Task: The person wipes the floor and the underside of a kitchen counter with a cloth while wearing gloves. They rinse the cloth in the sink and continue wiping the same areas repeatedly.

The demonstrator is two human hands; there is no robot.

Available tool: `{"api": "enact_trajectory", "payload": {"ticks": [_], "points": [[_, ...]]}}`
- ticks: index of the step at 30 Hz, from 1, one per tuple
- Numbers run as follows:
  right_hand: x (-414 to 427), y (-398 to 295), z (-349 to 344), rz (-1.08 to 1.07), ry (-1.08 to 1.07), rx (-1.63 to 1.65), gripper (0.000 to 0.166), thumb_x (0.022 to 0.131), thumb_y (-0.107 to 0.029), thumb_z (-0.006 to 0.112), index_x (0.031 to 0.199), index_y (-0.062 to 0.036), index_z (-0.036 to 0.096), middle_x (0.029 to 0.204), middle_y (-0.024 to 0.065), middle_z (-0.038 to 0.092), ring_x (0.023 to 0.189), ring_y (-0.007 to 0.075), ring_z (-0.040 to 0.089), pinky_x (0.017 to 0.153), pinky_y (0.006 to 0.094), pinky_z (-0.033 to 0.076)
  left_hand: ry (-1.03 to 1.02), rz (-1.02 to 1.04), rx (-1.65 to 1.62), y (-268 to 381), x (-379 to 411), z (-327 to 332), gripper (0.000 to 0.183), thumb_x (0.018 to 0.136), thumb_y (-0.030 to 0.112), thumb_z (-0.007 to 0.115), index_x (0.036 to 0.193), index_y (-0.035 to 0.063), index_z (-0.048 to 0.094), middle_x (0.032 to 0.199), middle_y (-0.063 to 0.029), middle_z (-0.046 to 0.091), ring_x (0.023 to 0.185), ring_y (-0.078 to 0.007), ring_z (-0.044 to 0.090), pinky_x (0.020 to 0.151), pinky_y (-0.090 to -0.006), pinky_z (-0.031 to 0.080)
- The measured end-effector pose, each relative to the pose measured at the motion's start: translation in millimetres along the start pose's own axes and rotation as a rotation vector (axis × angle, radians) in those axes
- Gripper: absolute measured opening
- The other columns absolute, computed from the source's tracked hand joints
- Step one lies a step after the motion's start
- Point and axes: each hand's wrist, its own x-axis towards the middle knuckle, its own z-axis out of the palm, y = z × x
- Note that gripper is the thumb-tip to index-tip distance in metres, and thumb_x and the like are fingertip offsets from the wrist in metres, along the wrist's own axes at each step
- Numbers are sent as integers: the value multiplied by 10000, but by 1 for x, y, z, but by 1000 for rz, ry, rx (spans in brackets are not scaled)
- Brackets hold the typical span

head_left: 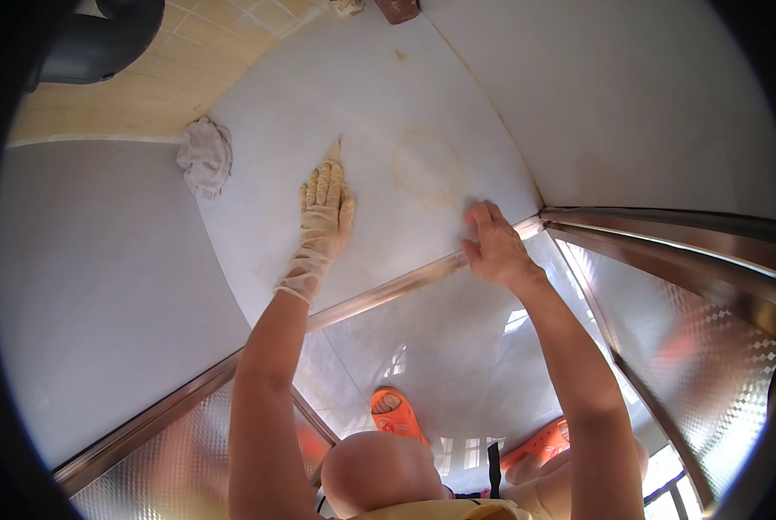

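My left hand [325, 195], in a thin cream glove, lies palm down on the pale cabinet floor panel [368, 227]. Under its fingertips a pointed, pale piece [334, 151] sticks out; whether it is a scraper's tip, cloth or glove material I cannot tell. My bare right hand [488, 237] rests at the panel's front edge by the metal trim [420, 275], fingers bent, apparently holding nothing. Between and beyond the hands a faint yellowish ring stain [427, 166] marks the panel. A crumpled greyish cloth [206, 158] sits at the left back corner.
A dark curved pipe or fitting [95, 49] is at the upper left before yellow wall tiles [232, 29]. A brown object [397, 9] stands at the back. Textured cabinet doors [693, 325] swing out at both sides. Orange slippers [397, 416] are on the tiled floor.
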Motion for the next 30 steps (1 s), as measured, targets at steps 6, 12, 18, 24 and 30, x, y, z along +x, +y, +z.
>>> {"api": "enact_trajectory", "payload": {"ticks": [6,12,18,24,30], "points": [[-2,10,10,-58,128,-29,378,793,-90,648,1103,-63,434,1126,158,496,923,316,580,814,426,487,204,-102,-35,60,21,32,611,953,305,402,1476,69,194,1523,-160,204,1386,-383,199,1128,-507,118],[-10,9,-3,-9,46,166,375,805,-110,646,1129,-37,471,1056,146,549,947,315,582,831,380,481,206,-2,-168,136,69,33,601,927,289,441,1468,118,241,1472,-165,301,1350,-372,270,1117,-491,151],[-73,45,-9,-73,-53,139,313,822,-93,637,1108,-31,526,868,124,616,766,254,609,730,341,495,129,77,-897,129,85,36,578,887,193,601,1399,75,359,1351,-129,466,1257,-285,421,1066,-416,304],[-125,61,0,-58,-294,-29,309,842,-113,611,1127,-40,518,992,167,601,909,305,606,814,381,485,-21,-169,-1718,109,102,47,360,965,28,470,1325,20,462,1156,-49,595,1063,-138,551,899,-219,443],[-131,39,26,-98,-402,-28,333,866,-152,586,1167,-45,490,1106,189,564,1021,376,568,898,414,462,144,-190,-1696,142,95,37,391,973,1,405,1361,38,427,1167,-37,578,1066,-147,530,923,-241,440]]}}
